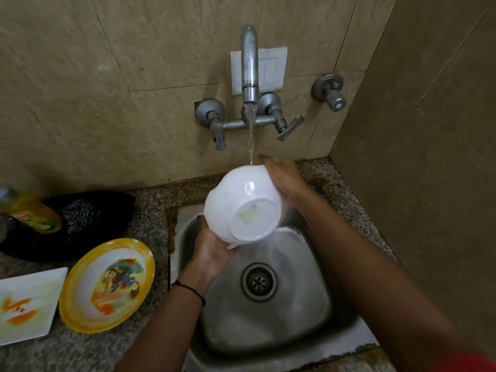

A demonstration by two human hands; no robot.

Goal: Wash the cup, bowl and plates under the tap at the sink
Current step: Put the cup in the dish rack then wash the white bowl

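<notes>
A white bowl point(241, 202) is held over the steel sink point(303, 312), turned so its base faces me. Water from the wall tap point(249, 63) runs onto its upper side. My left hand point(212, 251) grips the bowl's lower rim from below. Against the bowl's far right side lies my right hand point(284, 178), fingers spread over its wall. On the counter to the left lie a round yellow-rimmed plate point(107, 284) with a painted picture and a square white plate point(26, 304) with orange smears. No cup is in view.
A yellow dish-soap bottle point(32, 213) lies on a black cloth or bag point(88, 218) at the back left of the speckled stone counter point(153, 210). A separate valve point(331, 92) sticks out of the wall at right. A tiled side wall closes in the right.
</notes>
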